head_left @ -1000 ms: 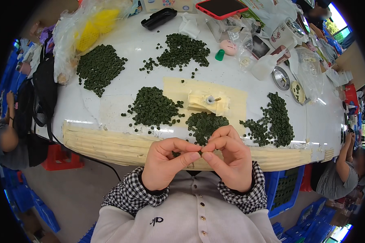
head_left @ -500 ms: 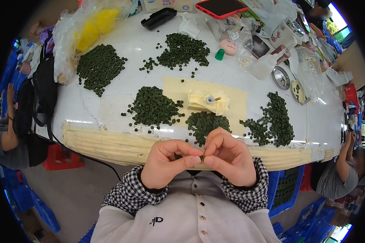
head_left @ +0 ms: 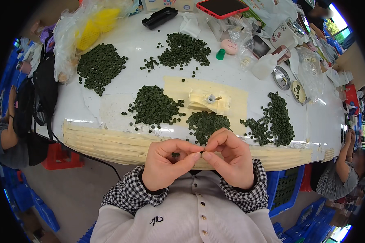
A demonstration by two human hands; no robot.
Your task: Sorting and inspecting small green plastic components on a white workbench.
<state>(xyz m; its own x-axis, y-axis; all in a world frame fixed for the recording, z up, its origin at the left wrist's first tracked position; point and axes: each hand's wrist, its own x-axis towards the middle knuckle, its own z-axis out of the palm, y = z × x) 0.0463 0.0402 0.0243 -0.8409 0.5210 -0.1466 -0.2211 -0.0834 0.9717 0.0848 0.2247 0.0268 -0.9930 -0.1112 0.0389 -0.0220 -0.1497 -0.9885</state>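
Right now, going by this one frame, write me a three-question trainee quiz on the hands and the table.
1. True or false: both hands are held together just in front of the table edge.
2. What stands on the cream sheet? A) a taped block with a small peg B) a red phone C) a green cap
3. How many separate heaps of small dark green pieces lie on the table?

Key: 1 true; 2 A; 3 five.

Dark green pieces, white table, checked cuffs
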